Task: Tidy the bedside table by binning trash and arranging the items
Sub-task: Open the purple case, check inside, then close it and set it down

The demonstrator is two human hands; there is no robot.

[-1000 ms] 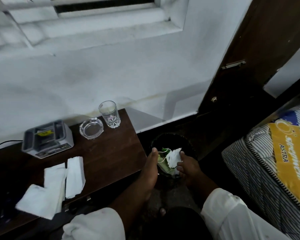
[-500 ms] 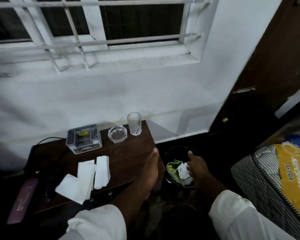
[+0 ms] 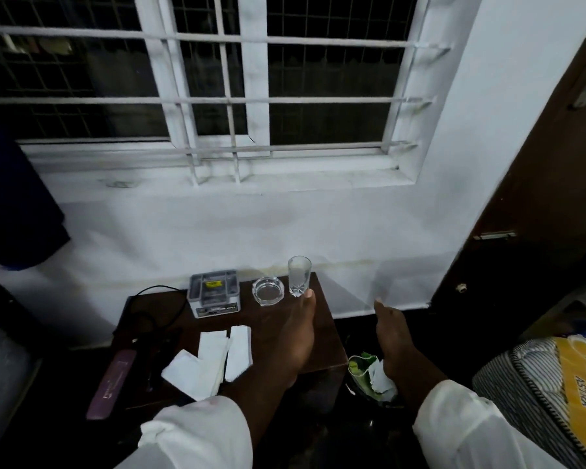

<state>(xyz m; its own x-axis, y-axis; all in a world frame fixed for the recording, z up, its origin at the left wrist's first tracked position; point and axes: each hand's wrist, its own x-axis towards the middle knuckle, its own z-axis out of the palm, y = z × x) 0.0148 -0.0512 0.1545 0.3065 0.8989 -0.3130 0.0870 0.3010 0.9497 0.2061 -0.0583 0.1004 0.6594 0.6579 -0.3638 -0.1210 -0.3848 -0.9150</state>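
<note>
A dark wooden bedside table (image 3: 325, 336) stands under the window. On it are a grey box (image 3: 214, 292), a glass ashtray (image 3: 267, 290), a clear drinking glass (image 3: 298, 275) and white folded tissues (image 3: 214, 357). My left hand (image 3: 300, 330) is stretched flat over the table's right part, fingertips close to the glass, holding nothing. My right hand (image 3: 391, 328) hangs over the floor to the right of the table, empty, above a dark bin (image 3: 369, 392) that holds green and white trash (image 3: 369, 372).
A purple flat item (image 3: 112, 380) and a black cable (image 3: 153, 313) lie at the table's left. A striped mattress with a yellow label (image 3: 552, 394) sits at the right, a brown door (image 3: 528, 204) behind it. A barred window fills the wall above.
Both hands have lifted away from the bin, leaving the trash in it. The left hand now reaches over the table toward the glass. The view has tilted up and back.
</note>
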